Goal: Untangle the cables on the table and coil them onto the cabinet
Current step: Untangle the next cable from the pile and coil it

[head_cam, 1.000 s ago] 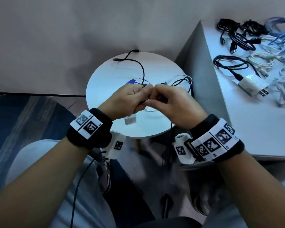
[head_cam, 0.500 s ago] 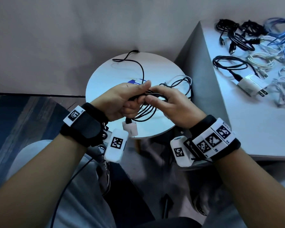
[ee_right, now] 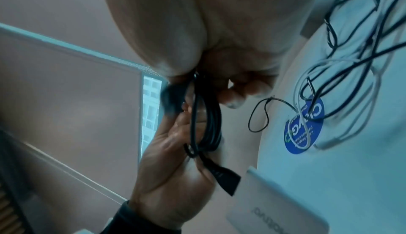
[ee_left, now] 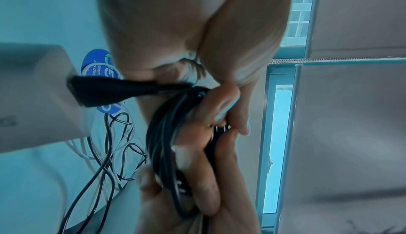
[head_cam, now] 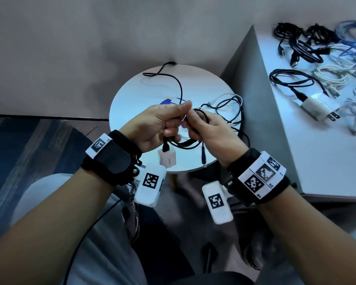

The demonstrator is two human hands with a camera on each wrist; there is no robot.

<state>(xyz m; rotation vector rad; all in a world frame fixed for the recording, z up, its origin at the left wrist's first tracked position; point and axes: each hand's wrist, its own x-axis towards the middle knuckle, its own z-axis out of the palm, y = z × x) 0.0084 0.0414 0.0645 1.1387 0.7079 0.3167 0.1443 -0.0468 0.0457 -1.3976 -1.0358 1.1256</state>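
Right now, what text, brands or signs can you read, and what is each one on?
"keep", "clean": part of the white print on the blue sticker on the round table; its large letters are crossed by cables and unsure.
Grey brand word on the white charger: upside down, cropped, unreadable.
Wrist tags: square code patterns, tiny digits too small to read.

Both forearms reach forward, wrists banded. The left hand (head_cam: 156,125) and right hand (head_cam: 211,130) meet fingertip to fingertip above the round table (head_cam: 132,95), each curled around the black cable (head_cam: 183,144).
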